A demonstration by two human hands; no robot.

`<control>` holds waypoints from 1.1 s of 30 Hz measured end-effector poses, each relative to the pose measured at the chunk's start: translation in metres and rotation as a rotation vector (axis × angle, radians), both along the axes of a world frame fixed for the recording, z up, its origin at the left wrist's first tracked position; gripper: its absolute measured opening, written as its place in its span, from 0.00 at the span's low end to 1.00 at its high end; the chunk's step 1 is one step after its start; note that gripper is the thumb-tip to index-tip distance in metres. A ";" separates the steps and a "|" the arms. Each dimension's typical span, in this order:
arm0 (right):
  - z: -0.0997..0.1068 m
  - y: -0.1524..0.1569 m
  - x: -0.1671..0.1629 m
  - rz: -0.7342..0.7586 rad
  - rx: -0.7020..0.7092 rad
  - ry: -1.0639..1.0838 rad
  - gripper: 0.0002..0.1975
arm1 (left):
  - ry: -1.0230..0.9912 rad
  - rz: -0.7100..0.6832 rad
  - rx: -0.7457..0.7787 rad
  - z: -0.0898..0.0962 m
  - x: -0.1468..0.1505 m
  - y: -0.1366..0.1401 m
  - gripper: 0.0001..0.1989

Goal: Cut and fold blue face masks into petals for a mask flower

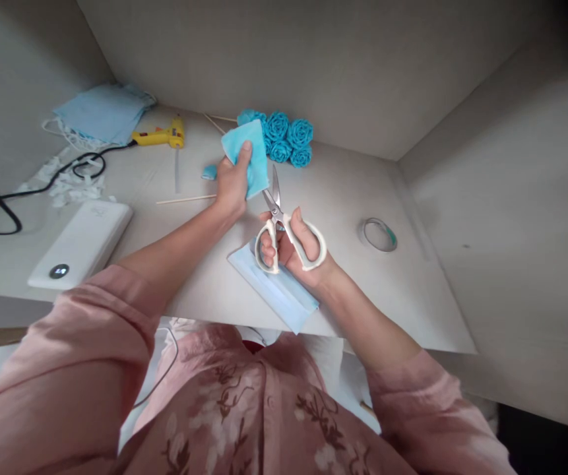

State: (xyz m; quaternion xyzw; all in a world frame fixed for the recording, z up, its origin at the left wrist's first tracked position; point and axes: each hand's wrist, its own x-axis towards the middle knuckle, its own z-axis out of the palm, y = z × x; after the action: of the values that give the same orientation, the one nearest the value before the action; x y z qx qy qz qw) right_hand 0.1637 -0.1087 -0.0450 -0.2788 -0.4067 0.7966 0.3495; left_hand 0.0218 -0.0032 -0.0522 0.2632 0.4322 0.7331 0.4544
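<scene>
My left hand (234, 181) pinches a folded piece of bright blue fabric (254, 155), thumb on top, raised over the table. In my right hand (298, 247) are scissors (276, 211) with white handles, fingers and thumb through the loops. Their blades stand apart, close to the lower right edge of the fabric; whether they touch it I cannot tell. Below the right hand a light blue face mask (278, 290) lies flat at the table's front edge, partly covered by the hand. Behind the fabric sit several blue fabric roses (288, 135), some partly hidden.
At the back left are a pile of face masks (100, 112) and a yellow glue gun (162, 135). White scraps (73, 181), a black cable (31, 193) and a white power bank (86, 241) lie left. A tape roll (380, 235) lies right; walls enclose the table.
</scene>
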 end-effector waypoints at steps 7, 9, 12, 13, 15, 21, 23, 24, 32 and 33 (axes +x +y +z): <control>0.003 0.000 0.000 0.032 0.009 -0.018 0.28 | -0.006 0.013 0.006 0.000 0.001 0.000 0.15; 0.003 -0.001 0.000 0.011 0.012 -0.016 0.28 | -0.012 0.020 0.013 -0.001 0.001 0.001 0.15; 0.002 -0.001 0.001 -0.031 0.018 0.008 0.28 | -0.023 0.029 0.021 -0.002 0.000 0.001 0.15; 0.002 -0.001 0.001 -0.028 0.019 0.016 0.28 | -0.024 0.031 0.020 -0.002 0.000 0.001 0.15; 0.002 -0.001 0.001 -0.005 0.018 0.019 0.28 | -0.022 0.031 0.014 -0.001 0.000 0.001 0.14; 0.004 -0.001 -0.001 -0.005 -0.006 -0.015 0.28 | 0.040 0.025 0.012 0.006 0.004 -0.006 0.10; 0.004 -0.002 -0.001 -0.010 -0.001 -0.010 0.28 | 0.071 0.010 0.019 0.008 0.005 -0.009 0.11; 0.004 -0.001 -0.001 -0.007 0.001 -0.007 0.27 | 0.088 0.003 0.023 0.008 0.006 -0.011 0.11; 0.004 -0.001 -0.001 -0.049 -0.011 0.024 0.25 | 0.178 -0.028 0.046 0.003 0.012 -0.017 0.13; 0.004 -0.001 -0.001 -0.053 -0.009 0.033 0.24 | 0.173 -0.024 0.045 0.003 0.013 -0.017 0.12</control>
State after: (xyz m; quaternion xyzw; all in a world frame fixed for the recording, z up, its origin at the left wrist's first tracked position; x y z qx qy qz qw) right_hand 0.1632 -0.1096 -0.0410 -0.2778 -0.3897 0.7935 0.3760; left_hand 0.0343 -0.0197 -0.0495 0.3409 0.4501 0.7116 0.4181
